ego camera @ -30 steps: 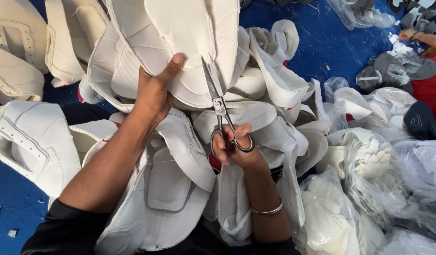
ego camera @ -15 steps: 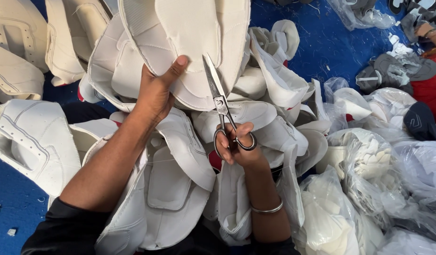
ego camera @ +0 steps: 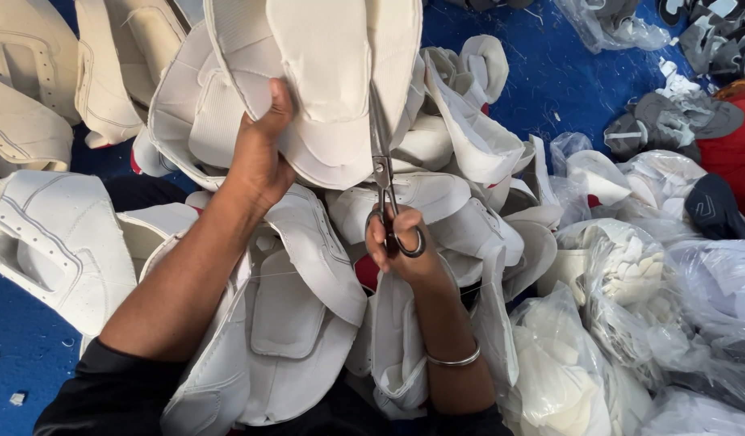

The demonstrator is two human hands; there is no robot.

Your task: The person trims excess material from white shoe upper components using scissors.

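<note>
- Left hand (ego camera: 259, 165) is clamped on the lower edge of a white padded panel (ego camera: 324, 73), thumb up across its face, holding it raised in front of the person.
- Right hand (ego camera: 401, 242) is closed through the loops of a pair of scissors (ego camera: 385, 182), blades pointing up along the panel's right side; from where I stand they look nearly closed against the edge.
- Risk, as I judge it: the blades run close to the stitched edge, so a small wobble of the held panel could let them bite into the padding or cut the seam rather than the loose trim.
- Left thumb sits not far from the blade line; if the panel slips or twists, the fingers could drift toward the cut.
- More white padded pieces (ego camera: 300, 323) are heaped on the lap and around the arms, and one sliding off could nudge the right wrist, which wears a metal bangle (ego camera: 453, 359).
- Clear plastic bags (ego camera: 623, 323) of white pieces lie to the right on the blue floor (ego camera: 550, 73), crumpled and glossy, with no label I can make out.
- Dark grey pieces (ego camera: 671, 121) sit at the upper right, next to something red (ego camera: 732, 145).
- Another clear bag (ego camera: 606, 24) lies at the top edge.
</note>
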